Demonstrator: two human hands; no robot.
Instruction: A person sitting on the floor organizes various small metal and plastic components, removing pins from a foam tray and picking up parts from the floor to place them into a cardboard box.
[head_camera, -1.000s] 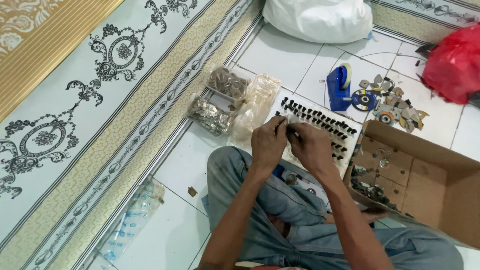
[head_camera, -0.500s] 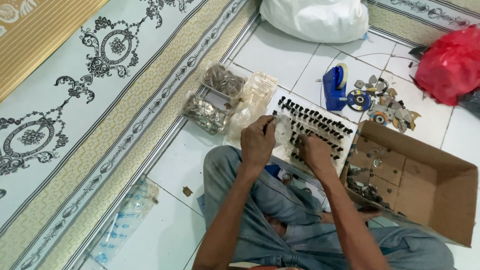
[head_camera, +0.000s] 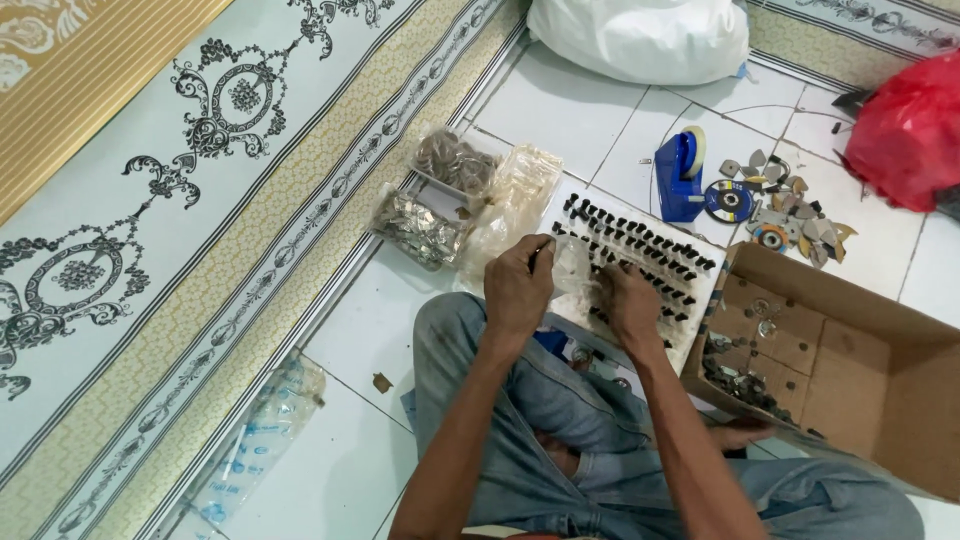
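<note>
- Head view: the left hand (head_camera: 518, 288) and the right hand (head_camera: 630, 303) are both closed on a small clear plastic bag (head_camera: 572, 268), held just above a white tray (head_camera: 700, 312) of small black parts (head_camera: 640, 248) on the tiled floor (head_camera: 600, 120).
- A cardboard box (head_camera: 850, 350) of small metal pieces lies to the right, clear bags of metal pieces (head_camera: 420, 228) to the left.
- To do it well, I judge: keep the bag mouth stretched wide over the tray, so spilled parts land there.
</note>
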